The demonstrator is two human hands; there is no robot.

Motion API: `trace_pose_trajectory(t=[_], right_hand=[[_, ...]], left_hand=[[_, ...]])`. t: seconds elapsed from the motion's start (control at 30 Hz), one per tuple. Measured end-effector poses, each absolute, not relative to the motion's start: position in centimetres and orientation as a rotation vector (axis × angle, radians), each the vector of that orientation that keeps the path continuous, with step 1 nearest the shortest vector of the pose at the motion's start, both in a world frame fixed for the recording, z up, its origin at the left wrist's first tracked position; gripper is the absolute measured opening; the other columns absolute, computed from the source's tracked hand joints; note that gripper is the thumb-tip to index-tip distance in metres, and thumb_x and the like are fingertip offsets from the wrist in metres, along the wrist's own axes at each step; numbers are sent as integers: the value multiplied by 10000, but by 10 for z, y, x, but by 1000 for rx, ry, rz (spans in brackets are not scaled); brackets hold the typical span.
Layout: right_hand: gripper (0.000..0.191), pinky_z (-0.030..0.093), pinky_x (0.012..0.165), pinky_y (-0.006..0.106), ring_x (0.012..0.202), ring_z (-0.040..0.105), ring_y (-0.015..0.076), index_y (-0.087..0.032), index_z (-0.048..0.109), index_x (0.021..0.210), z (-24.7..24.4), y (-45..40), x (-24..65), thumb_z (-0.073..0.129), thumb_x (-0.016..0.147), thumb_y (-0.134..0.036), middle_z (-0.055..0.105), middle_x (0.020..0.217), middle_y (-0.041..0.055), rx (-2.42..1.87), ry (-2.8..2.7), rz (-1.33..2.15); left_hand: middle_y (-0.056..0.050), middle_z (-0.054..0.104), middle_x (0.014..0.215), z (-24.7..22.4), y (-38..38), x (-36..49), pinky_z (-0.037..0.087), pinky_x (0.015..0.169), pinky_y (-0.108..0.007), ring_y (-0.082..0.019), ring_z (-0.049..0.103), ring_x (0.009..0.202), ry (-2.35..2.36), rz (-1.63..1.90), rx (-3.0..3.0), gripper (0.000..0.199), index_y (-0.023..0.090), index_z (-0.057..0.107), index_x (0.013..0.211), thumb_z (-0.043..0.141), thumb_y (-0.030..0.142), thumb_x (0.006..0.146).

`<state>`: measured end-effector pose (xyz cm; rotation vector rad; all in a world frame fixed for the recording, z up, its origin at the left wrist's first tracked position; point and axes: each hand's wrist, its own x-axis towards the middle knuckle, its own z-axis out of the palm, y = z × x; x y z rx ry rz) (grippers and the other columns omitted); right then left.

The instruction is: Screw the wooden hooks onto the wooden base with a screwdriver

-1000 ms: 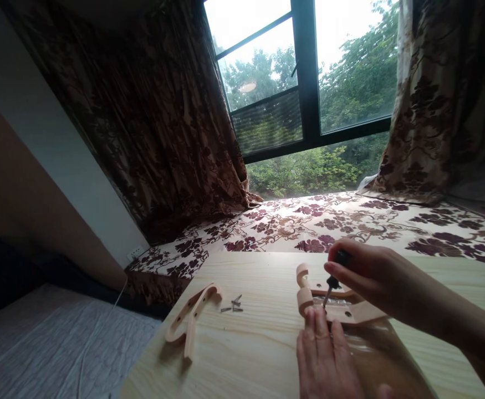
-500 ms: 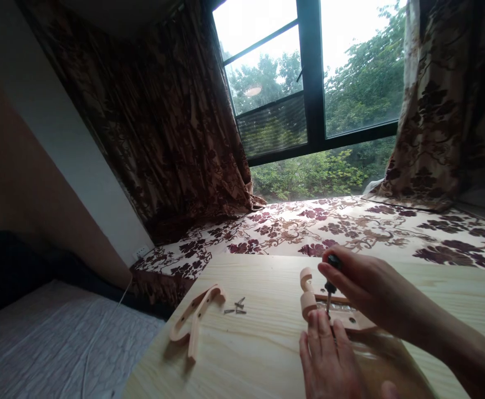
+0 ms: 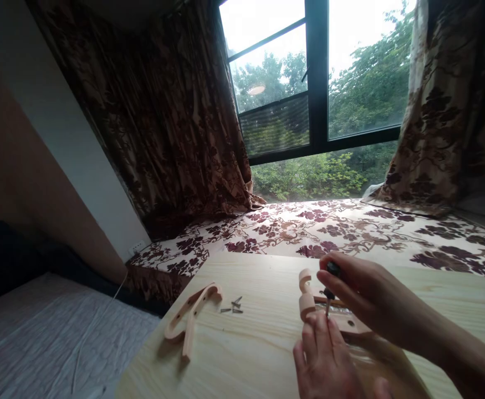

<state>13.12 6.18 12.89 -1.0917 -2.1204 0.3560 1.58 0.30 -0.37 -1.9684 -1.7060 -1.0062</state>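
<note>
Right hand [image 3: 358, 291] grips a black screwdriver [image 3: 332, 270], tip down; left hand [image 3: 325, 357], fingers extended, touches a wooden piece [image 3: 343, 321].

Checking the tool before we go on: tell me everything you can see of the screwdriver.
The screwdriver has a black, partly covered handle and a thin, metallic-looking shaft. It stands nearly upright in the right hand, shaft pointing down at the pale wooden piece, beside the fingers of the left hand. The tip is too hidden to tell what it touches.

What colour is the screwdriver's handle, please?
The screwdriver's rounded handle is black, seen best in the head view.
</note>
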Motion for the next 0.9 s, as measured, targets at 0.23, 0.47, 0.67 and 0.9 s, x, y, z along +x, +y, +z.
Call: trace_pose_trajectory(t=[0.23, 0.47, 0.67, 0.9], right_hand=[[242, 372, 544, 281, 567, 480, 158, -243, 419, 764, 129, 65, 131, 393, 974, -361, 533, 657, -16, -1111, -2093, 325], [238, 387, 539, 274, 562, 496, 156, -242, 426, 778, 128, 70, 136, 380, 980, -358, 526, 643, -20, -1079, -2115, 327], [232, 389, 572, 290, 587, 506, 168, -243, 421, 794, 129, 69, 135, 367, 976, -375, 535, 682, -9, -1111, -2134, 384], [203, 386, 559, 282, 577, 515, 164, -244, 420, 814, 127, 69, 134, 382, 974, -364, 548, 689, -9, -1116, -2136, 345]], left_hand=[[-45, 555, 1358, -6, 3, 14, 498, 901, -434, -320, 548, 1188, -1682, -1046, -2002, 643, 177, 566, 1302, 612, 281, 669], [-19, 616, 1288, 9, 4, 4, 503, 863, -382, -288, 579, 1119, -1674, -1022, -2104, 495, 201, 628, 1218, 553, 277, 734], [47, 613, 1291, 6, 8, -3, 515, 733, -389, -261, 617, 934, -1661, -1051, -2120, 506, 261, 615, 1236, 532, 455, 776], [45, 597, 1312, 3, 10, 5, 491, 805, -456, -307, 592, 1023, -1701, -1104, -2027, 541, 310, 592, 1265, 601, 531, 771]])
